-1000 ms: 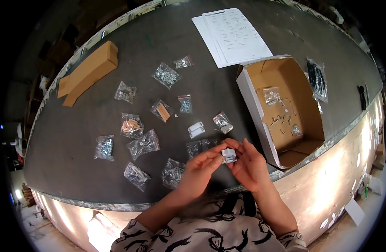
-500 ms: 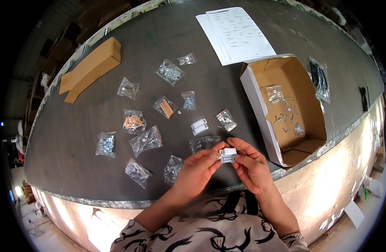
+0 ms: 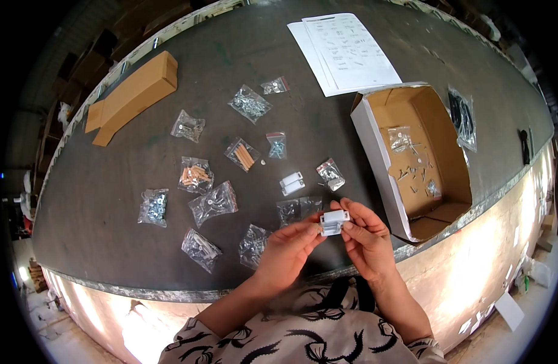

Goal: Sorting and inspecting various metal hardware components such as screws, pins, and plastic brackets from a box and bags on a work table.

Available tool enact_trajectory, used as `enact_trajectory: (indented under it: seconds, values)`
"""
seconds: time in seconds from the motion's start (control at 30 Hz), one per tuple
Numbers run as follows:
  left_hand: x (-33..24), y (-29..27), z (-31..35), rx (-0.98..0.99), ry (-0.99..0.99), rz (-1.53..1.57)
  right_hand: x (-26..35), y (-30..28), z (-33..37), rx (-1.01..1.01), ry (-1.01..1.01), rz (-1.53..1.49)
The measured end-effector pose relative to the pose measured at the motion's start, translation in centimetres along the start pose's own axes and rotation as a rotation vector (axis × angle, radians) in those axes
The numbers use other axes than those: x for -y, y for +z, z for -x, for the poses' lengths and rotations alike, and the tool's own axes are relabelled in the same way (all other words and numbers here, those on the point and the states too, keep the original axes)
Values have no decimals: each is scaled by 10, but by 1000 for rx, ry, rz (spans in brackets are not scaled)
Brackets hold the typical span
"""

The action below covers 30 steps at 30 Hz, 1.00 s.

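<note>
Between both hands, near the table's front edge, is a small white plastic cabinet catch [image 3: 335, 222] with a slotted side. My left hand [image 3: 288, 252] pinches its left end between thumb and fingertips. On the other end, my right hand [image 3: 369, 241] grips it with thumb and fingers. A similar white catch [image 3: 292, 182] lies on the table just beyond. Behind my fingers rests a flat clear bag [image 3: 299, 209], its front part hidden. A bag of metal fittings [image 3: 253, 247] sits beside my left hand, and another small bag [image 3: 332, 174] lies beyond my right hand.
An open cardboard box [image 3: 372, 158] with loose screws and small bags stands to the right. Several hardware bags, including wooden dowels [image 3: 244, 156], spread across the left and middle. Printed sheets [image 3: 352, 54] lie at the back, a folded cardboard piece [image 3: 136, 94] far left, pliers [image 3: 525, 145] far right.
The held catch has tipped and shifted slightly right and now shows more of its top and slotted side. Both hands keep their hold. The whole view has shifted slightly.
</note>
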<state>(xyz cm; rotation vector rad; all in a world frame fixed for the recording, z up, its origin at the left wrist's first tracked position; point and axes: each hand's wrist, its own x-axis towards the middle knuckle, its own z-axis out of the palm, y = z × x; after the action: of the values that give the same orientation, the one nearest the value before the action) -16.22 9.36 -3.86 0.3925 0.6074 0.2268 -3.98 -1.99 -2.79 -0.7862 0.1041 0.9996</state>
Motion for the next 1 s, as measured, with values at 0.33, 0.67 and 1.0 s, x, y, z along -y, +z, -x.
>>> enact_trajectory:
  seconds: [0.33, 0.67, 1.0]
  values:
    - [1, -2, 1, 20, -12, -48, -5, -18, -2, 107, -99, -6]
    - [8, -1, -8, 42, -24, -71, -1, -22, 0, 33, 7, -106]
    - [28, -8, -16, 33, 22, -333, -5, -41, 6, -25, -2, 10]
